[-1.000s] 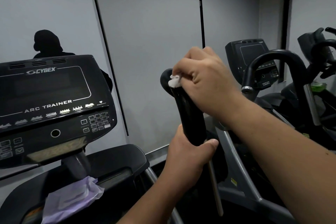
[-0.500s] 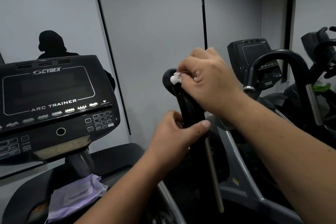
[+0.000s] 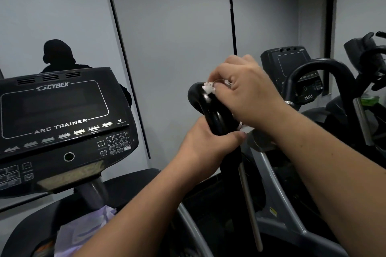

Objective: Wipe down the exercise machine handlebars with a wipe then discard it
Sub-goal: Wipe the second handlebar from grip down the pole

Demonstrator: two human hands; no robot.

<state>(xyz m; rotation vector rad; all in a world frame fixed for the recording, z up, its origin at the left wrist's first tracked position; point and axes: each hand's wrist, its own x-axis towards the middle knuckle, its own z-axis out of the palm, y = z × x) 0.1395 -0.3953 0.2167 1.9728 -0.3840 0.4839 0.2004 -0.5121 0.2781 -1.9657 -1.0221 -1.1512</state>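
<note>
A black upright handlebar point(image 3: 211, 110) of the exercise machine rises in the middle of the view. My right hand point(image 3: 250, 96) is curled over its upper part and holds a small white wipe point(image 3: 208, 88) against the grip; most of the wipe is hidden under my fingers, and a white corner shows below my palm. My left hand point(image 3: 208, 144) grips the handlebar just below, thumb across the front.
The black console point(image 3: 62, 123) of the machine sits at the left, with a lilac packet point(image 3: 87, 227) on the ledge below it. A second machine with a curved black handle point(image 3: 319, 69) stands close on the right. A grey wall lies straight ahead.
My left hand has slid up the handlebar, close under my right hand. My right hand has kept the wipe at the top of the grip and shifted a little.
</note>
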